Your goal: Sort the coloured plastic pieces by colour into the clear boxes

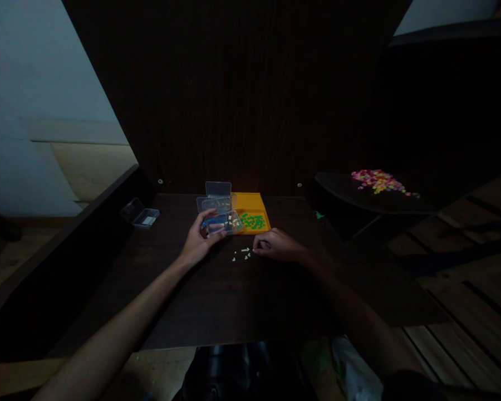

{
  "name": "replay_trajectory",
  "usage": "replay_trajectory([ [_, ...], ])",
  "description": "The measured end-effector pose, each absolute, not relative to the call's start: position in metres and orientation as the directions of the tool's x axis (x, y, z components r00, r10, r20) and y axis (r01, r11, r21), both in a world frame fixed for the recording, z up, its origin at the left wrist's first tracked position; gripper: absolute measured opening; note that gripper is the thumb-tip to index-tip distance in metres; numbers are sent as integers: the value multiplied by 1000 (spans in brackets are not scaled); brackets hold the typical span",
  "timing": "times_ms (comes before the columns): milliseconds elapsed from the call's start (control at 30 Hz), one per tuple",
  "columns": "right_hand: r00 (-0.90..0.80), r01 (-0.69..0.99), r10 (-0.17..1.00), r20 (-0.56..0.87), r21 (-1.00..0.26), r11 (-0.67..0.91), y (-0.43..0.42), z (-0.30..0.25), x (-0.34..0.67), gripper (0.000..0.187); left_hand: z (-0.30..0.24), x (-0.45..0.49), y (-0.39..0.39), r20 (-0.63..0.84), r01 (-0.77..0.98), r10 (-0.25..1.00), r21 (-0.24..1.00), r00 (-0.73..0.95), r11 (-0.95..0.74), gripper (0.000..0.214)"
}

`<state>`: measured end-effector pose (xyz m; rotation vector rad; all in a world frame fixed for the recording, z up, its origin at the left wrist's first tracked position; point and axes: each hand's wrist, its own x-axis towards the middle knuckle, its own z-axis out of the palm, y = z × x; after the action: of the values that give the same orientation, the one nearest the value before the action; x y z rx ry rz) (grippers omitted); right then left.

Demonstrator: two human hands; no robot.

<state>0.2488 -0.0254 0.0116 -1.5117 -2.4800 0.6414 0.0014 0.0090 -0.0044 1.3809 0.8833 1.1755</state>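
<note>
My left hand (201,236) is closed round the near left side of a clear plastic box (217,228) with its lid raised. Some small pale pieces lie inside the box. My right hand (273,245) has its fingers pinched at the dark tabletop, beside several small pale pieces (247,256). Whatever sits between those fingertips is too small to make out. Just behind both hands is a yellow tray (250,198) with many small green pieces (254,221) in its right part. The clear box overlaps the tray's left part.
A small open clear case (147,217) stands at the table's left. To the right, a dark curved shelf (338,186) bears a heap of pink, red and yellow pieces (378,181). A tall dark panel (234,100) rises behind the table (200,301).
</note>
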Motion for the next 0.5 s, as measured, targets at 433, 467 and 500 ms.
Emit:
replay_trajectory([
  [433,-491,772,870,-49,-486,409,-26,16,250,16,-6,0,12,216,-78,952,976,215,-204,67],
  [467,-495,771,867,-56,-487,409,-26,16,250,15,-6,0,13,222,-77,951,975,217,-210,66],
  [500,-501,770,863,-66,-490,410,-26,16,250,15,-6,0,13,227,-78,949,974,219,-214,66],
])
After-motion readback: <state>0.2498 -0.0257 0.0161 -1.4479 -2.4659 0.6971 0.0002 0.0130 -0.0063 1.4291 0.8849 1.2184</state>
